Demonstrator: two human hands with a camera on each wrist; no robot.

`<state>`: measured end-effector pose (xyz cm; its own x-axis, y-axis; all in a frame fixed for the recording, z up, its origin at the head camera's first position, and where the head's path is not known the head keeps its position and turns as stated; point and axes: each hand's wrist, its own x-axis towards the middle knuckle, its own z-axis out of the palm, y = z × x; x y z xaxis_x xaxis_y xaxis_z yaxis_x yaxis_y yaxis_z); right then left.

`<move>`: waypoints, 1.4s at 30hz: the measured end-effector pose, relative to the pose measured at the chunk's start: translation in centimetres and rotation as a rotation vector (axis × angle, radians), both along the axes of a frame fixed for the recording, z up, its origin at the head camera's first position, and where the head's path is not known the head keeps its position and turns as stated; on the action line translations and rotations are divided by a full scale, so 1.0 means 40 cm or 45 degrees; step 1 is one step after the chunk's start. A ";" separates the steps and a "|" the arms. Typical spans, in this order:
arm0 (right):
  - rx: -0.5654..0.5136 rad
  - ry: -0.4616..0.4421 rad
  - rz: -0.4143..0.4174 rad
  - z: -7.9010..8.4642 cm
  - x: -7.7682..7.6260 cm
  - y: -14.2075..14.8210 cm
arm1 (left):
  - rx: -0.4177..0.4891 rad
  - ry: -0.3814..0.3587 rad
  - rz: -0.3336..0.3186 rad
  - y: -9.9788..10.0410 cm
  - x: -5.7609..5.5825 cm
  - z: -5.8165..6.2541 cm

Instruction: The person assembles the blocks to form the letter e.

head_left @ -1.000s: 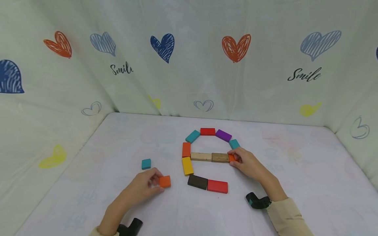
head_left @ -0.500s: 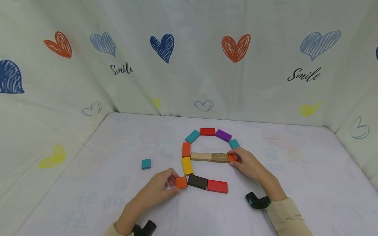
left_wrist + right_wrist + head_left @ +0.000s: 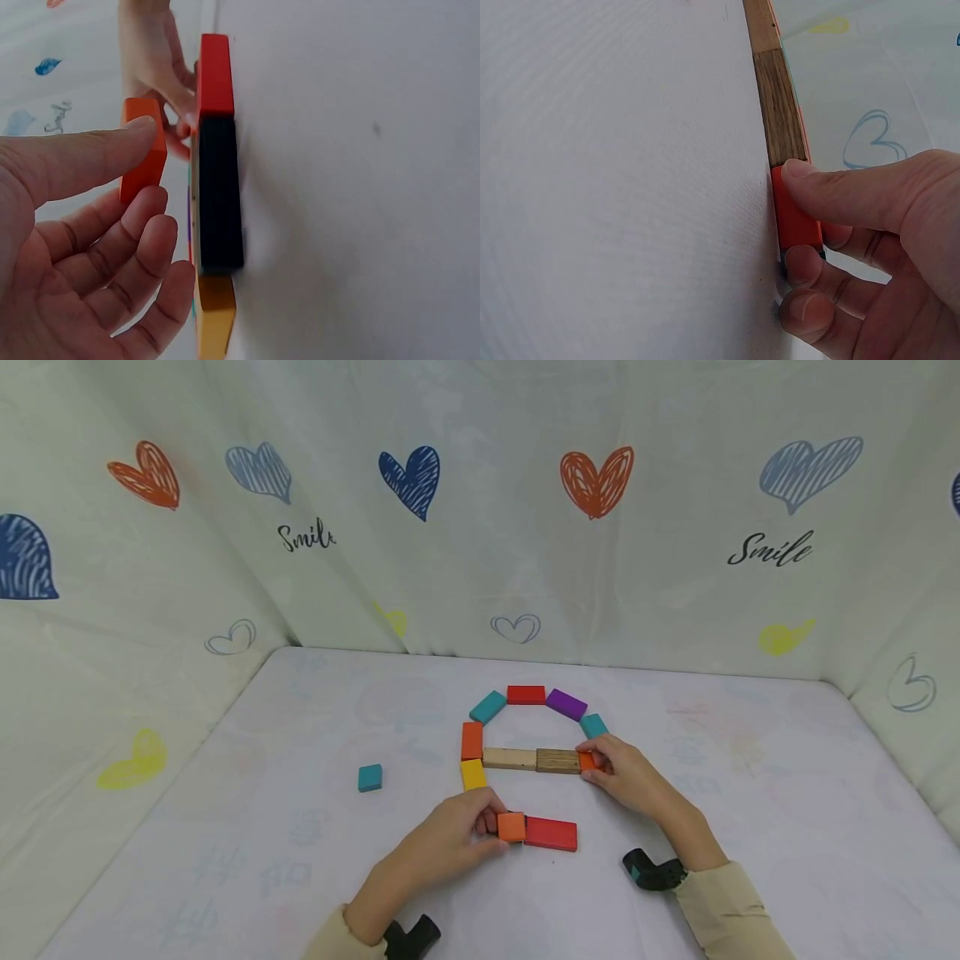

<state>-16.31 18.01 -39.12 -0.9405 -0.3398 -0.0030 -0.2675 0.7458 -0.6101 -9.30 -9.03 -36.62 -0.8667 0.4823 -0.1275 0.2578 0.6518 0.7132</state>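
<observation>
My left hand (image 3: 453, 835) pinches an orange block (image 3: 143, 150) between thumb and fingers. In the head view that block overlaps the black block (image 3: 217, 195), which the hand hides there. My right hand (image 3: 630, 777) pinches another orange block (image 3: 796, 208) at the right end of a row, against the dark wooden block (image 3: 557, 761). A pale wooden block (image 3: 510, 759) continues that row leftward. Beside my left fingers lies a yellow block (image 3: 473, 773), partly covered, and a red block (image 3: 551, 834) lies just right of the held block.
Above the wooden row, an arch runs through an orange block (image 3: 472, 740), a teal block (image 3: 488, 707), a red block (image 3: 527, 695), a purple block (image 3: 566, 704) and a teal block (image 3: 593, 726). A lone teal block (image 3: 370, 777) lies left on the white table (image 3: 225, 843).
My left hand has carried its orange block rightward, from left of the black block to over it. My right hand stays on its block at the row's end.
</observation>
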 end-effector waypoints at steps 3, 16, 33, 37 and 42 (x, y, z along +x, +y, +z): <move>0.004 -0.001 -0.003 0.002 0.001 -0.001 | -0.022 0.027 -0.001 0.022 -0.004 0.002; -0.018 0.011 0.008 0.003 0.003 -0.002 | -0.195 0.123 -0.037 0.117 -0.020 -0.007; -0.036 0.008 0.007 0.006 0.003 -0.003 | -0.260 0.216 -0.147 0.191 -0.028 -0.022; -0.038 0.013 0.019 0.005 0.001 -0.001 | -0.267 0.211 -0.147 0.199 -0.028 -0.023; -0.040 0.009 0.022 0.006 0.001 0.000 | -0.270 0.212 -0.143 0.207 -0.029 -0.026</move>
